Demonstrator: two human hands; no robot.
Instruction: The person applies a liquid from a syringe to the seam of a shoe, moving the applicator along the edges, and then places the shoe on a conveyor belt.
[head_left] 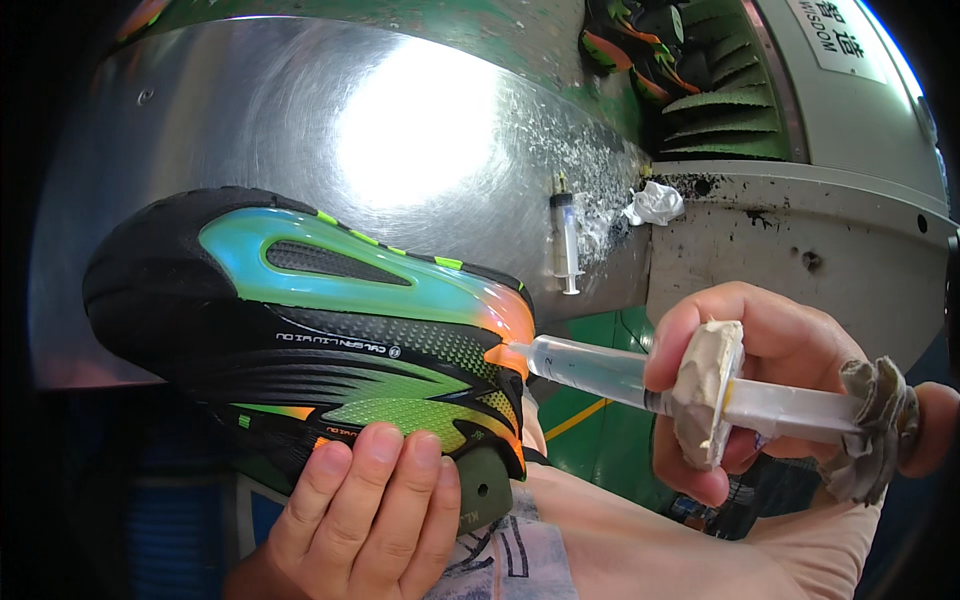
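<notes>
My left hand [365, 520] holds a black, green and orange sports shoe [380, 345] on its side, its fingers laid over the upper near the collar. The shoe's glossy sole fades from blue-green to orange at the heel. A dark green shoe last [485, 495] sticks out of the shoe's opening. In my right hand [765, 345] is a large clear syringe [595, 370]; its tip meets the heel where sole and upper join. Clear liquid shows in its barrel. Pale wrapping covers the syringe's flange, and a frayed grey wrap [872, 430] sits round the plunger end.
Under the shoe's far side lies a shiny metal table [250, 120]. A second syringe [565, 240] and a crumpled white tissue [655, 203] rest near its right edge, among whitish residue. Beyond stands a machine with green strip flaps [730, 120], with more shoes [650, 50] beside them.
</notes>
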